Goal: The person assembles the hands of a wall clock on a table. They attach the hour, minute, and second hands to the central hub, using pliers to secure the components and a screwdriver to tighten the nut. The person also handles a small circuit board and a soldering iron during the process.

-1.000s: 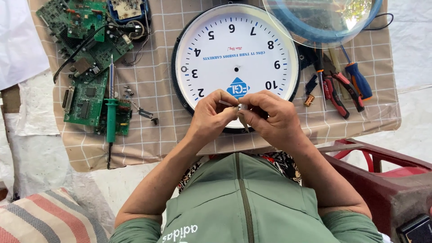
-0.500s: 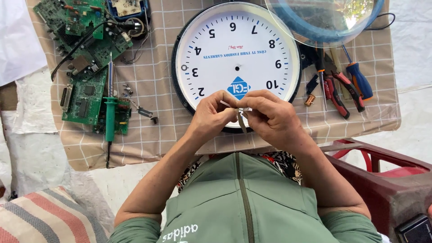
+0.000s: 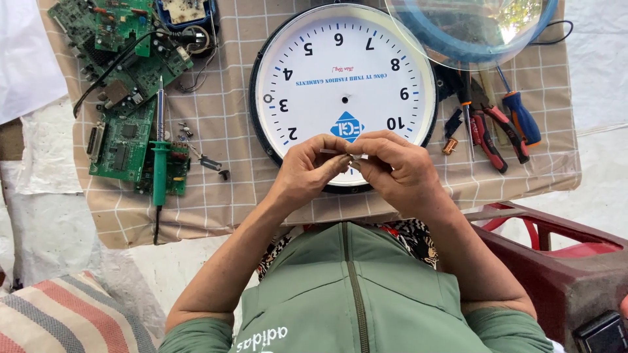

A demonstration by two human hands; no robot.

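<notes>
where hands meet, small part pinched

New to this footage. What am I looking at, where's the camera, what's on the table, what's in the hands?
No machine here: a person works with bare hands. The one camera sits on the person's head and looks down, so the table appears upside down. On the checked cloth lie a white clock face with no hands on it, green circuit boards, a green soldering iron, pliers, a screwdriver and a clear round cover. The left hand and right hand meet over the clock's near edge, pinching a small thin part, too small to identify.
</notes>
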